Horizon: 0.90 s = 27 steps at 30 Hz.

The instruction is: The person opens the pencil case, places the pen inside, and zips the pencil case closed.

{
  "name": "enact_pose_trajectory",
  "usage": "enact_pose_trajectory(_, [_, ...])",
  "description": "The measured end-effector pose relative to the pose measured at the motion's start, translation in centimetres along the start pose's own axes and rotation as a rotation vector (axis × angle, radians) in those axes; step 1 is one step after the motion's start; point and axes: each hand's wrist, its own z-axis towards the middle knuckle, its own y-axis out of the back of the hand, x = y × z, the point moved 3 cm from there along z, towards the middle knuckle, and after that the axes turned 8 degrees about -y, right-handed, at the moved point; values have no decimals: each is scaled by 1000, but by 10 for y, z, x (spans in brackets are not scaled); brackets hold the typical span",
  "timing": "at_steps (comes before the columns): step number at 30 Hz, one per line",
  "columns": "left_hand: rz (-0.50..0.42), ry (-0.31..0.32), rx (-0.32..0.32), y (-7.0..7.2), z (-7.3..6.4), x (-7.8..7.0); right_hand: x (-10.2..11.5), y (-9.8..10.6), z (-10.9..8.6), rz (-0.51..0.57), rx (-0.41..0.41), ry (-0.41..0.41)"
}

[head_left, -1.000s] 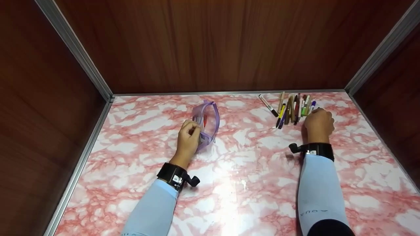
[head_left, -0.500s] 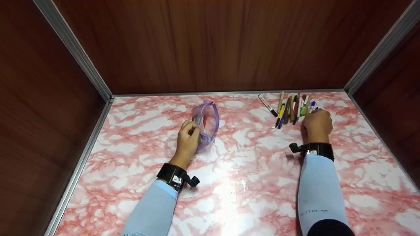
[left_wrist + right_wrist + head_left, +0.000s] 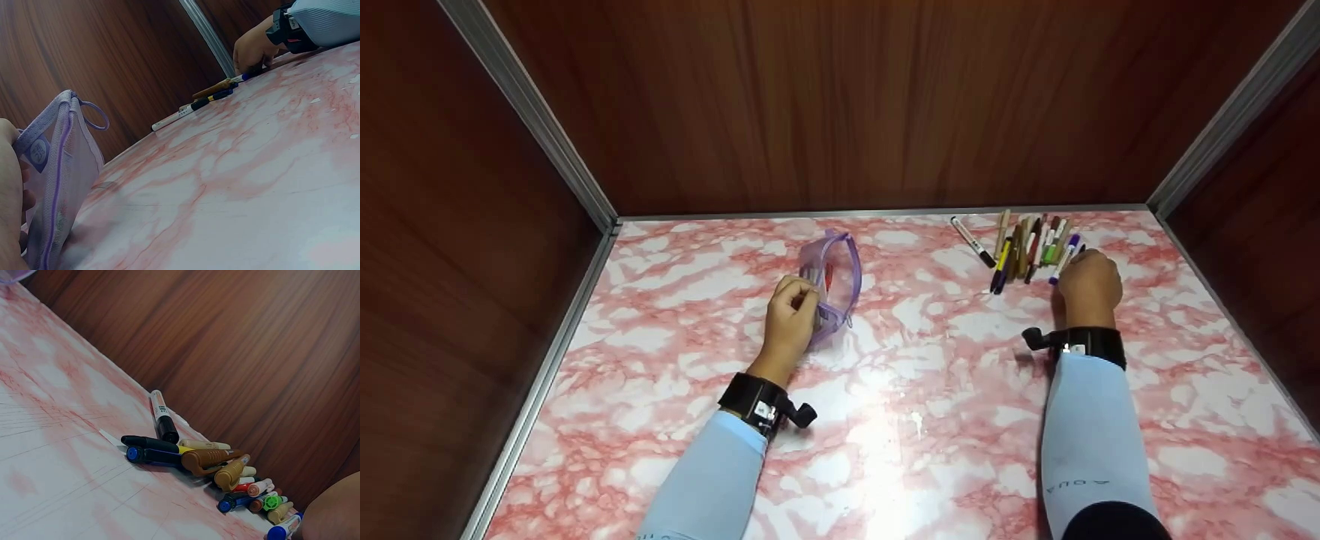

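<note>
My left hand [image 3: 791, 311] pinches the near side of a purple mesh pencil case [image 3: 851, 289], which stands with its zipped mouth gaping to the right. A few items show inside, one of them red. At the back right my right hand [image 3: 1089, 283] is down on the table at the right end of a pile of pens and markers [image 3: 1020, 251]. Its fingers are mostly hidden by its own back. A marker with a purple-blue cap [image 3: 277, 533] lies right beside it, and a dark tip pokes out past the knuckles; I cannot tell whether the fingers grip that pen.
One white marker with a black cap [image 3: 973, 241] lies apart at the pile's left. Brown wood panels [image 3: 870, 105] close off the back and both sides of the red-and-white marbled table [image 3: 915, 420]. Both wrists wear black camera bands [image 3: 754, 397].
The purple-capped marker has slid toward me and more of it shows left of my right hand. Several neighbouring pens have shifted slightly. My left hand and the pencil case have stayed put.
</note>
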Motion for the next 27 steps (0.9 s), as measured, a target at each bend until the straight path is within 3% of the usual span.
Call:
enact_pose_trajectory(18, [8,2,-6,0,0,1,-1,3,-2,48,-3,-40])
enact_pose_trajectory(27, [12,9,5,0,0,0,1,3,-2,-77,39,2])
